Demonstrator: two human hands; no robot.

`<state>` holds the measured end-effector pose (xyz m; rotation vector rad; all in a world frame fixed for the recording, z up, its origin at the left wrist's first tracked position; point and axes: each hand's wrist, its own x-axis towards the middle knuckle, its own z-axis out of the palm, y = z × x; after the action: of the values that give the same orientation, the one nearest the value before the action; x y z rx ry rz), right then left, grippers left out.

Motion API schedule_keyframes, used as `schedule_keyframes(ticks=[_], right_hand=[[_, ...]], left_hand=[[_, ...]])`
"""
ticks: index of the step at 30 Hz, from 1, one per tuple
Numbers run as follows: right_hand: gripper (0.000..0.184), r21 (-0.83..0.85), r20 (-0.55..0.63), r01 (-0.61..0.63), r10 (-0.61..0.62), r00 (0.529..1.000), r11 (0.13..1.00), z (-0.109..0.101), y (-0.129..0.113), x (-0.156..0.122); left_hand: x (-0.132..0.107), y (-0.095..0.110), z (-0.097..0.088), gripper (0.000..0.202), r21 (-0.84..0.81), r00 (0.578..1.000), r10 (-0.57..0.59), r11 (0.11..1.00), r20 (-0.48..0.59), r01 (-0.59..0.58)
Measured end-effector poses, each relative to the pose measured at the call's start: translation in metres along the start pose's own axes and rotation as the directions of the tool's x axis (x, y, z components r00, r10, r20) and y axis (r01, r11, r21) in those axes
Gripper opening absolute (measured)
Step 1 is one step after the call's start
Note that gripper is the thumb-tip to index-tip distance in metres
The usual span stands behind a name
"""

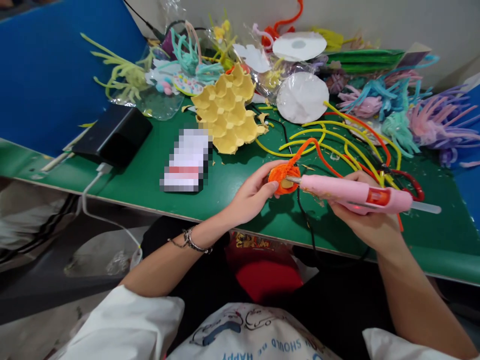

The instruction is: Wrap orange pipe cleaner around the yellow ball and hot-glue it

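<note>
My left hand [255, 192] is closed on a small round piece wound from orange pipe cleaner [279, 176], with a yellowish patch in its middle. One loose orange end rises from it and arcs to the right. In my right hand [358, 215] is a pink hot glue gun [333, 190], its fingers wrapped round the handle. The gun's metal nozzle points left and meets the orange piece at its centre, though I cannot tell whether glue is flowing. A clear glue stick [425, 206] sticks out of the gun's back end.
Yellow pipe cleaners [318, 132] and red-handled pliers or scissors [412, 185] lie beyond the gun. A yellow egg carton piece [227, 110], a blurred-out phone [187, 160] and a black box [112, 132] with a white cable stand left. Fuzzy craft bundles [382, 100] line the back.
</note>
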<state>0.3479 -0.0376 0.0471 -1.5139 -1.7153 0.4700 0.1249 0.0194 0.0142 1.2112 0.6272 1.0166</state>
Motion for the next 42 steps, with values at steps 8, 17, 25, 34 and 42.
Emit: schedule_keyframes(ticks=[8, 17, 25, 34, 42], right_hand=[[0.019, -0.007, -0.04, 0.008, -0.008, 0.999, 1.0, 0.0034, 0.0004, -0.0019], [0.02, 0.002, -0.036, 0.008, -0.008, 0.999, 1.0, 0.0033, -0.0003, -0.0017], [0.022, -0.042, -0.03, 0.026, -0.028, 0.999, 0.999, 0.0007, -0.0033, -0.0004], [0.026, -0.052, -0.037, 0.039, -0.041, 0.998, 0.998, 0.0009, -0.0053, -0.0023], [0.028, -0.081, -0.065, 0.1, -0.105, 0.992, 0.992, 0.0023, -0.0044, -0.003]], left_hand=[[0.0, 0.0, -0.0007, 0.034, 0.009, 1.0, -0.004, 1.0, 0.005, 0.004], [0.0012, -0.0005, -0.0006, 0.036, 0.048, 1.0, 0.019, 0.999, 0.0, -0.019], [0.0016, -0.0032, -0.0019, 0.036, 0.032, 0.999, 0.04, 0.999, 0.021, -0.041], [-0.0009, -0.0029, -0.0017, 0.033, 0.015, 0.997, 0.074, 0.997, 0.006, -0.074], [-0.0019, -0.0087, -0.0064, 0.036, 0.048, 0.995, 0.098, 0.994, 0.034, -0.099]])
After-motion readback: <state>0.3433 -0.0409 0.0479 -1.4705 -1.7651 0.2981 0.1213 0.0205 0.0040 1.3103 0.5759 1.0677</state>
